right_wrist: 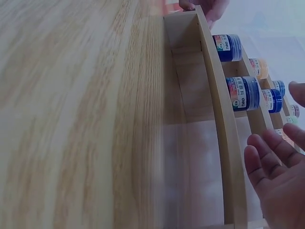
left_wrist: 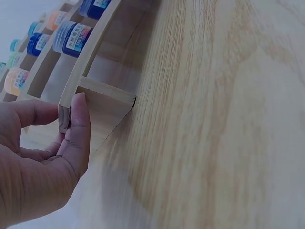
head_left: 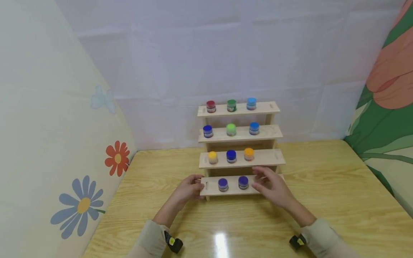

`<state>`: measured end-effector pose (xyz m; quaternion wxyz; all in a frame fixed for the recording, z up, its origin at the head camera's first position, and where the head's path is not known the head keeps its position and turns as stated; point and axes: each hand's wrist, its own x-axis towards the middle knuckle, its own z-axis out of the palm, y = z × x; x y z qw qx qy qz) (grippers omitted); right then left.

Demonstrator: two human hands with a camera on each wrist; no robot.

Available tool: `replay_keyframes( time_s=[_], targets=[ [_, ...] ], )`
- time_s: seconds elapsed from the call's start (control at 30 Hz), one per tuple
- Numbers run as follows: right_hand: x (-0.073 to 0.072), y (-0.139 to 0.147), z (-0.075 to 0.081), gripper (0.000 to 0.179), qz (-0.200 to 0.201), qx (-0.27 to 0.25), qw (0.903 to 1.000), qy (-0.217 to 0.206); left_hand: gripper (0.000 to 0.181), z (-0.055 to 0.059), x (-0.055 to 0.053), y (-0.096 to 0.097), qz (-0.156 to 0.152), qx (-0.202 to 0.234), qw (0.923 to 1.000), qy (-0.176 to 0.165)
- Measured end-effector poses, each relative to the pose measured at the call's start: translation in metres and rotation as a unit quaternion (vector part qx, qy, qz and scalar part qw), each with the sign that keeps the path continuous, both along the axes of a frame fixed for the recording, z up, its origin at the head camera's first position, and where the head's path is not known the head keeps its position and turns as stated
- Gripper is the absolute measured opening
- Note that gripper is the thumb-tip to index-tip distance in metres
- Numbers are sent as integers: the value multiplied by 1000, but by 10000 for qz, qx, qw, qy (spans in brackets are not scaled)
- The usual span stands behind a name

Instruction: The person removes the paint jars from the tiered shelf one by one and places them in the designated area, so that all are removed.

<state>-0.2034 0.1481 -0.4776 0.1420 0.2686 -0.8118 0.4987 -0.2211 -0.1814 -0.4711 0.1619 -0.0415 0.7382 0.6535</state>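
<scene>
A wooden stepped rack point(head_left: 211, 134) carries small paint jars on its tiers. My left hand point(head_left: 186, 189) grips the left end of the lowest shelf point(left_wrist: 93, 47), thumb on one face and fingers on the other. Two purple-lidded jars, a left jar point(head_left: 223, 185) and a right jar point(head_left: 243, 182), stand upright on that shelf. Just right of the right jar, my right hand point(head_left: 274, 188) hovers over the shelf's right part, fingers loosely bent and apart. In the right wrist view nothing lies in the right hand point(right_wrist: 283, 188).
Higher tiers hold yellow point(head_left: 212, 157), dark blue point(head_left: 231, 156), orange point(head_left: 248, 154), light green point(head_left: 231, 129), red point(head_left: 211, 106) and other jars. The rack stands on a wood-grain table point(head_left: 155, 168) before a white cloth point(head_left: 180, 64). Flower-printed panels flank both sides.
</scene>
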Motion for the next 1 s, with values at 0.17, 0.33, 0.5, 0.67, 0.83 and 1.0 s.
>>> replay_keyframes(
  time_s=[0.17, 0.33, 0.5, 0.67, 0.83, 1.0],
  targets=[
    [-2, -6, -2, 47, 60, 66, 10000, -36, 46, -1, -1, -1, -12, 109, 9999, -39],
    [-3, -10, -2, 48, 39, 287, 9995, -156, 46, -5, -3, -3, 1, 184, 9997, -131],
    [-3, -14, 0, 47, 42, 458, 9985, -313, 47, -8, -4, -6, -26, 341, 9992, -207],
    [-4, -18, 2, 48, 47, 569, 9971, -508, 48, -8, -4, -7, -51, 435, 9987, -274],
    [-5, -21, 1, 48, 78, 714, 9957, -589, 48, -7, -3, -7, -56, 470, 9985, -276],
    [-6, -23, 0, 50, 144, 842, 9937, -720, 48, -10, -4, -8, -57, 479, 9985, -257]
  ],
)
